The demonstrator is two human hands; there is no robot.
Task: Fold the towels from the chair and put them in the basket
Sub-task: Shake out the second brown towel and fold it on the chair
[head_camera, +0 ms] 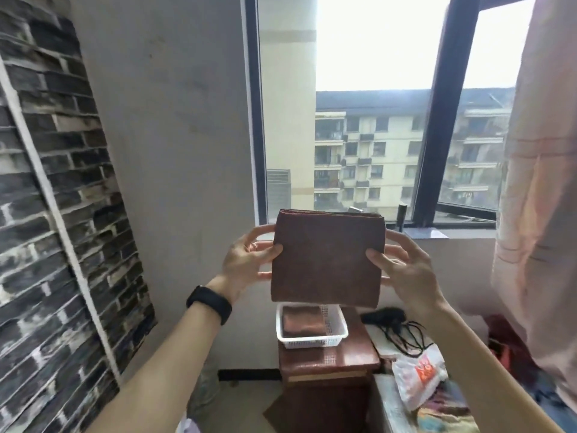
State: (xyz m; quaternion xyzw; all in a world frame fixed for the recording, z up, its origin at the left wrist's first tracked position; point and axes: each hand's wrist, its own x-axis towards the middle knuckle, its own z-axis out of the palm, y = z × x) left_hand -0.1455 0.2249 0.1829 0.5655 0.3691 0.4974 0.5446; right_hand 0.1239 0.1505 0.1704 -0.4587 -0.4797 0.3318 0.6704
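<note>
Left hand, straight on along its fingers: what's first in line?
The folded brown towel, which the left hand pinches at its edge. The fingers point across toward the right hand on the far edge. The basket sits below, off that line. Depth is unclear.

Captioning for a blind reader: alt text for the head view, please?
A left hand and right hand hold a folded brown towel upright by its side edges, above a white basket that holds another folded towel, on a brown cabinet.
</note>
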